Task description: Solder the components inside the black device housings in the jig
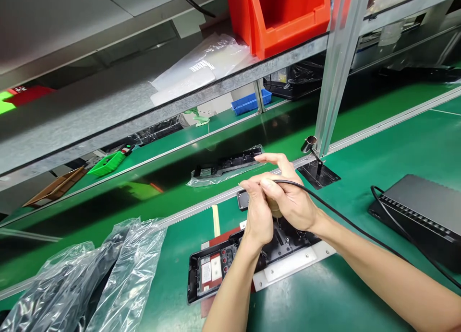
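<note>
My left hand (258, 214) and my right hand (293, 202) are brought together above a long black plastic housing (194, 274). A black cable (334, 217) comes in from the lower right, crosses over my right hand and ends at its closed thumb and fingers. One finger of that hand stretches out to the left. Against it rests my left hand, its fingers curled; whatever lies between the palms is hidden. The housing sits open side up in a fixture with a white bar (288, 269), partly covered by my forearms.
Behind the hands, a second black plastic part (230, 163) lies on clear film. An empty metal holder (309, 144) stands by the upright post (333, 73). A black box (421, 212) is at right, plastic-wrapped parts (90, 274) at left. Overhead, a shelf carries a red bin (284, 39).
</note>
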Demonstrator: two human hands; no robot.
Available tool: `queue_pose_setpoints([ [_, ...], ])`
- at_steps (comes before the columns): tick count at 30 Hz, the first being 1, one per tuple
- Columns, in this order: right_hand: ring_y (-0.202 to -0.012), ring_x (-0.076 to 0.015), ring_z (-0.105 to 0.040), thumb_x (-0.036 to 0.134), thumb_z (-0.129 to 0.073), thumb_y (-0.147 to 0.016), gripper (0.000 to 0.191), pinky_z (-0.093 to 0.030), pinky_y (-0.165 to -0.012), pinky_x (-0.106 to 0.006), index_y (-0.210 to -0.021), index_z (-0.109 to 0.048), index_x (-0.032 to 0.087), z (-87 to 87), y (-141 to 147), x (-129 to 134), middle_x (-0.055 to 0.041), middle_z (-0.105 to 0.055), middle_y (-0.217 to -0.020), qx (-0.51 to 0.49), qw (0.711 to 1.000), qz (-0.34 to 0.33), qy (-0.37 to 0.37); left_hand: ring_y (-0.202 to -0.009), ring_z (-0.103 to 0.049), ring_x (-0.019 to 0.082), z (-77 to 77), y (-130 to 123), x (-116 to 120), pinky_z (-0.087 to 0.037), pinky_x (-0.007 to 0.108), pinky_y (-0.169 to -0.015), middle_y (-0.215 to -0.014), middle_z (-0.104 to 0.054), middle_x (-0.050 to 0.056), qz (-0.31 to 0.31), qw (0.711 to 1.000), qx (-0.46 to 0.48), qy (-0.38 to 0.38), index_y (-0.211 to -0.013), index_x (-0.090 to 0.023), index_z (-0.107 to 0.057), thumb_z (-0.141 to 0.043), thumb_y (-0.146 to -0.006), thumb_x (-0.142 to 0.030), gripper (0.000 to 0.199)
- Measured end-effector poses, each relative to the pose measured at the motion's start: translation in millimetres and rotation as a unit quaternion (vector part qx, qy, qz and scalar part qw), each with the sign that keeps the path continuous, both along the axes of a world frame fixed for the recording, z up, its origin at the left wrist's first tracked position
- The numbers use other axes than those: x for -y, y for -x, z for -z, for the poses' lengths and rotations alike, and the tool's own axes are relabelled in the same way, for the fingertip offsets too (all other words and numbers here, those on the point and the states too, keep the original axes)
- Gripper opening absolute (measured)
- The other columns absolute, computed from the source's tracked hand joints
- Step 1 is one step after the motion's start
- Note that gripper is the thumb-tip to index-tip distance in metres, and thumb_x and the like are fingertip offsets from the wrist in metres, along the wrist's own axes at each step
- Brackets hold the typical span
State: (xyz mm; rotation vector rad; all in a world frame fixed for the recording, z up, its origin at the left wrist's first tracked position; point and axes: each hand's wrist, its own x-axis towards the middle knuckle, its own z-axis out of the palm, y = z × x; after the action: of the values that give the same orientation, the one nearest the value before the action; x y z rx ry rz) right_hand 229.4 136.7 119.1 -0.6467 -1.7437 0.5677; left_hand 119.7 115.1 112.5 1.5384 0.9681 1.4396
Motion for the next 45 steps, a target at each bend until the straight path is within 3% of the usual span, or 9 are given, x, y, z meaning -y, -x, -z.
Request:
queue_pose_setpoints([
  [4, -0.130, -0.0302, -0.057, 0.032, -0.046, -0.106, 0.036, -0.036, -0.112, -0.055, -0.100, -0.081, 0.025, -4.7, -4, 0, -0.0092, -0.066, -0.129, 0.006, 1.000, 0.010, -0.022, -0.133, -0.059, 0.030, -0.9, 23, 9, -0.043, 0.049, -0.117, -0.133, -0.067, 0.015, 0.017, 0.992, -0.122, 0.010, -0.124, -0.019, -0.069, -0.003, -0.099, -0.077, 0.092],
  [8, -0.093, -0.0208, -0.068, 0.035, -0.044, -0.110, 0.038, -0.053, -0.088, -0.040, -0.090, -0.074, 0.021, -2.6, 1, 2, -0.0055, -0.070, -0.092, -0.081, 0.990, -0.103, 0.055, -0.144, -0.051, 0.029, 9.0, 58, 32, -0.037, 0.052, -0.124, -0.149, -0.058, 0.013, -0.049, 0.975, -0.217, -0.004, -0.145, -0.023, -0.057, -0.004, -0.102, -0.073, 0.085],
  [11, -0.066, -0.0128, -0.065, 0.040, -0.044, -0.111, 0.038, -0.054, -0.065, -0.029, -0.088, -0.066, 0.019, 2.4, 7, 5, -0.0003, -0.065, -0.078, -0.134, 0.964, -0.176, 0.150, -0.148, -0.047, 0.030, 30.2, 84, 58, -0.038, 0.056, -0.122, -0.158, -0.051, 0.014, -0.082, 0.939, -0.332, 0.030, -0.155, -0.025, -0.046, -0.019, -0.107, -0.067, 0.069],
  [15, -0.047, -0.0073, -0.047, 0.043, -0.050, -0.109, 0.041, -0.037, -0.042, -0.022, -0.076, -0.057, 0.019, 10.7, 14, 8, 0.0044, -0.050, -0.064, -0.189, 0.955, -0.152, 0.171, -0.157, -0.036, 0.034, 66.5, 108, 93, -0.039, 0.059, -0.122, -0.166, -0.042, 0.018, -0.110, 0.870, -0.481, -0.002, -0.164, -0.020, -0.031, -0.032, -0.109, -0.060, 0.068],
  [19, -0.044, -0.0076, -0.040, 0.044, -0.055, -0.107, 0.042, -0.031, -0.037, -0.021, -0.073, -0.050, 0.021, 14.9, 21, 8, 0.0053, -0.044, -0.059, -0.232, 0.952, -0.117, 0.160, -0.157, -0.035, 0.037, 94.5, 113, 111, -0.043, 0.058, -0.120, -0.165, -0.042, 0.021, -0.149, 0.810, -0.560, -0.087, -0.168, -0.014, -0.021, -0.038, -0.104, -0.067, 0.085],
  [23, -0.042, -0.0076, -0.039, 0.042, -0.056, -0.107, 0.044, -0.031, -0.035, -0.021, -0.069, -0.049, 0.021, 12.1, 24, 10, 0.0051, -0.043, -0.058, -0.251, 0.950, -0.102, 0.158, -0.155, -0.040, 0.038, 112.8, 112, 115, -0.046, 0.054, -0.118, -0.166, -0.043, 0.020, -0.185, 0.777, -0.591, -0.114, -0.168, -0.010, -0.020, -0.042, -0.102, -0.069, 0.091],
  [30, -0.038, -0.0081, -0.035, 0.050, -0.059, -0.104, 0.048, -0.029, -0.032, -0.021, -0.066, -0.047, 0.022, 4.1, 26, 15, 0.0060, -0.040, -0.052, -0.256, 0.947, -0.084, 0.177, -0.156, -0.036, 0.037, 122.4, 110, 117, -0.042, 0.052, -0.120, -0.169, -0.039, 0.016, -0.202, 0.772, -0.593, -0.107, -0.168, -0.010, -0.019, -0.028, -0.104, -0.071, 0.089],
  [45, -0.037, -0.0085, -0.032, 0.044, -0.066, -0.099, 0.046, -0.027, -0.032, -0.020, -0.063, -0.047, 0.022, -2.0, 28, 18, 0.0064, -0.037, -0.047, -0.285, 0.936, -0.055, 0.201, -0.151, -0.043, 0.037, 121.6, 106, 118, -0.044, 0.051, -0.116, -0.168, -0.039, 0.019, -0.227, 0.781, -0.572, -0.104, -0.167, -0.009, -0.023, -0.026, -0.103, -0.072, 0.090],
])
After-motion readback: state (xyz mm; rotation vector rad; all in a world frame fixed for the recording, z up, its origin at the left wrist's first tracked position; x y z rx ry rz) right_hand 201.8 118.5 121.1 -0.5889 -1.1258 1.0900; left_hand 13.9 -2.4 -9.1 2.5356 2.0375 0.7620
